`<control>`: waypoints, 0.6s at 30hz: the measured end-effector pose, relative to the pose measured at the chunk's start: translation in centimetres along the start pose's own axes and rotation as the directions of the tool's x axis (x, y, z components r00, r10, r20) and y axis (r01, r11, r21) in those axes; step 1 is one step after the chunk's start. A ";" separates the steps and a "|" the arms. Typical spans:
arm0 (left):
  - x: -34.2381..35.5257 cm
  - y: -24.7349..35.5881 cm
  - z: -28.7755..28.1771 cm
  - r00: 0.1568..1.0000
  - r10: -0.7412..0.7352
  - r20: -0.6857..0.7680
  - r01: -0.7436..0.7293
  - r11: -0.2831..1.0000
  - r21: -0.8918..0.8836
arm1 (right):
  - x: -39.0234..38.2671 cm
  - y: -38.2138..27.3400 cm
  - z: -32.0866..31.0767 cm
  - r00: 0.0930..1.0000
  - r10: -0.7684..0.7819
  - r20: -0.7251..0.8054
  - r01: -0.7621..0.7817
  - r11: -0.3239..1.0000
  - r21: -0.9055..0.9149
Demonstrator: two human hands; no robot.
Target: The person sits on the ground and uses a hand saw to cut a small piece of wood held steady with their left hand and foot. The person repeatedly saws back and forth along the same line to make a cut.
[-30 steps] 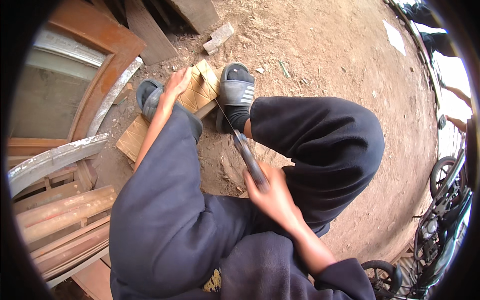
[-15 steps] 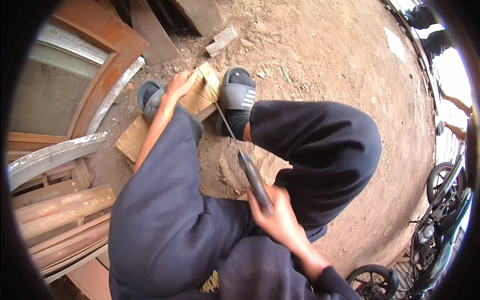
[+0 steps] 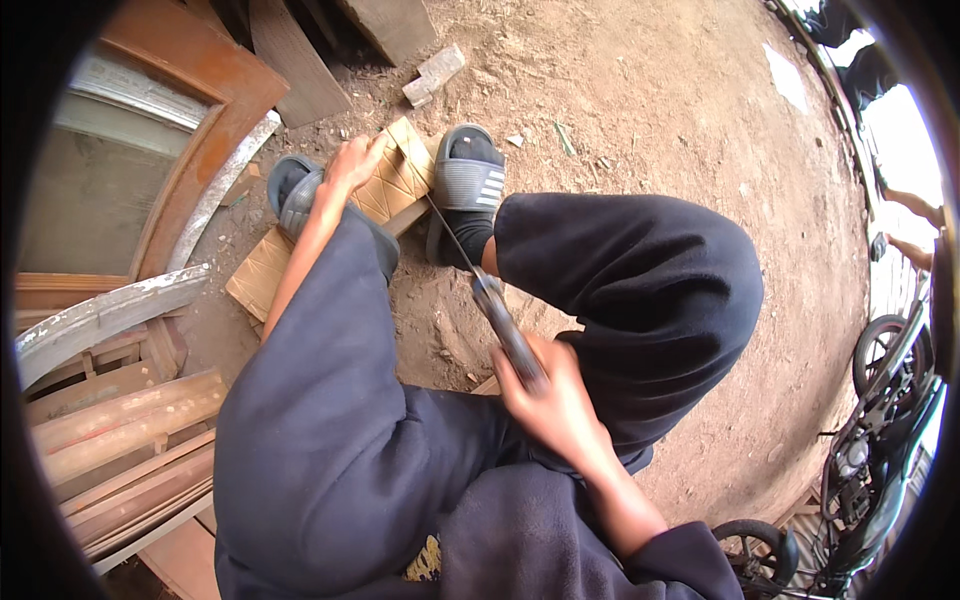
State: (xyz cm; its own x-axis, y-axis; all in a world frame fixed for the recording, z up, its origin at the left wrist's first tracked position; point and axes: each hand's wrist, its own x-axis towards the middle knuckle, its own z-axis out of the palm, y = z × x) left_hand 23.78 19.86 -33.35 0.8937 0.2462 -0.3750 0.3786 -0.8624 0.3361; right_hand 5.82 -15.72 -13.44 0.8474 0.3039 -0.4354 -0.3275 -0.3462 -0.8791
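Observation:
My right hand [image 3: 548, 395] is closed around the dark handle of a handsaw [image 3: 508, 332]. Its thin blade, seen nearly edge-on, runs forward and left onto a wooden board [image 3: 392, 185] with a golden-brown face crossed by carved lines. My left hand [image 3: 350, 165] grips the far part of this board, its fingers at the far left edge. The board slants under my left foot; its near end [image 3: 262, 275] shows beyond my left forearm. A grey sandal [image 3: 470, 185] on my right foot stands beside the board's right edge. The cut itself is too small to make out.
A brown wooden frame with a pane [image 3: 200, 170] leans at the left, above curved whitish pieces and stacked wood [image 3: 130, 420]. Planks [image 3: 300, 60] and a small wood block [image 3: 435, 75] lie ahead on the dirt. Motorcycles [image 3: 860, 470] and other people's limbs appear at the right.
My right hand has pushed the saw forward, bringing its handle closer to the board. My left hand keeps its place on the board. The view has shifted slightly.

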 end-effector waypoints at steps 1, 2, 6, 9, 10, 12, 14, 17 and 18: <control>0.3 0.6 0.2 1.000 -0.007 -0.011 0.007 1.000 -0.001 | 2.1 1.3 1.1 0.998 -0.047 -0.039 0.048 0.999 0.022; 0.5 0.7 0.1 1.000 0.013 -0.009 -0.013 1.000 0.014 | 2.4 1.3 1.7 0.998 -0.050 -0.022 0.050 0.999 -0.014; 0.0 -0.1 -0.3 0.999 0.001 -0.054 0.001 0.999 0.041 | -3.0 -0.1 -0.2 0.999 -0.011 0.044 0.016 0.994 -0.105; 0.0 0.9 -0.8 1.000 -0.015 -0.003 0.015 1.000 -0.014 | -3.2 -0.5 -0.7 0.998 -0.049 -0.025 0.048 0.998 -0.039; 0.1 0.2 -0.1 1.000 0.005 -0.009 -0.005 1.000 0.016 | -1.6 -0.2 0.2 0.997 -0.077 -0.021 0.075 0.994 -0.077; 0.4 -0.1 0.5 0.999 0.016 -0.035 -0.016 1.000 0.002 | 2.6 1.5 2.5 0.999 -0.030 0.015 0.032 0.992 -0.125; 0.5 -0.6 1.2 0.996 0.038 -0.084 -0.038 0.999 0.011 | 1.8 1.3 2.2 0.996 -0.088 -0.004 0.087 0.990 -0.113; -0.1 -0.3 -0.2 0.998 0.020 -0.065 -0.017 0.999 0.040 | -3.1 0.1 -0.7 0.997 -0.060 0.039 0.062 0.996 -0.070; 0.2 -0.1 -0.1 0.999 0.031 -0.041 -0.028 0.997 0.065 | -3.5 -0.2 -1.0 0.999 -0.015 0.034 0.017 0.999 -0.050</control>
State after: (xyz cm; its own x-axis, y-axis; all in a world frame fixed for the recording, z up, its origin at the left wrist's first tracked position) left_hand 23.98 20.08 -33.36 0.9141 0.2377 -0.3286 0.3369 -0.8960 0.2891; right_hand 3.29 -17.62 -11.57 0.8376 0.3392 -0.4283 -0.2918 -0.3850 -0.8756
